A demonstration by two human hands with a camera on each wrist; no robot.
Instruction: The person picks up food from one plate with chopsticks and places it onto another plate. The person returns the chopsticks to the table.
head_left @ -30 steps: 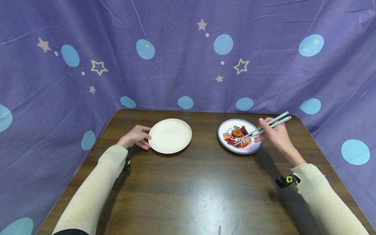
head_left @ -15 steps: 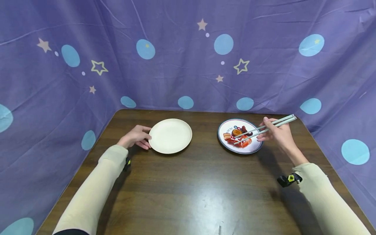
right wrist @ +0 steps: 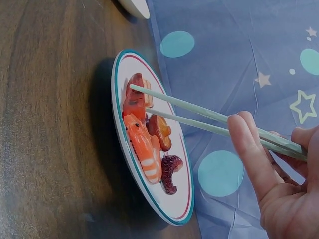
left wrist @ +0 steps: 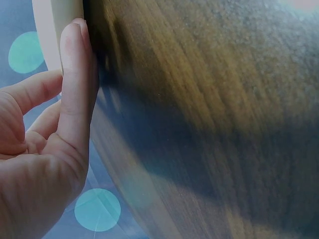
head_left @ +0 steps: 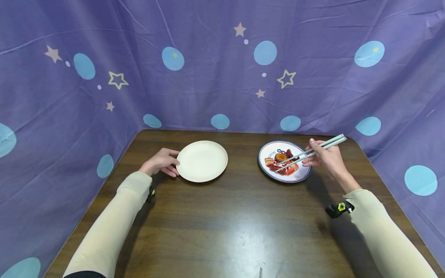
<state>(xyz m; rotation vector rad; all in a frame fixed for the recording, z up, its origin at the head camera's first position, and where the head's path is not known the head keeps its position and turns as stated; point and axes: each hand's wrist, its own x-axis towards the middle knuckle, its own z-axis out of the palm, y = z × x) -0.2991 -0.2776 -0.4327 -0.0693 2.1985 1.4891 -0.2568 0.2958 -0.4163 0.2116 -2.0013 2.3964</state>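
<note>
In the head view my left hand (head_left: 161, 161) holds the left rim of a cream plate (head_left: 202, 161), thumb and fingers at its edge. My right hand (head_left: 327, 157) holds a pair of pale green chopsticks (right wrist: 189, 106), their tips spread apart. Below them is a white plate (head_left: 299, 174) with a blue-and-red rim. The tips overlap a glossy red piece of food (right wrist: 132, 105) on it in the right wrist view. Around that piece lie an orange prawn (right wrist: 144, 149), a dark red tentacle (right wrist: 170, 174), a round brown piece (right wrist: 160, 133) and a striped block (head_left: 268, 161).
Both plates stand toward the back of a brown wooden table (head_left: 194, 224), the cream one on the left. A purple curtain (head_left: 208, 92) with stars and blue dots hangs behind the table and along its sides.
The chopstick tips have spread apart from nearly together. My right hand has shifted slightly right and then a little back. The left hand and both plates stay in place.
</note>
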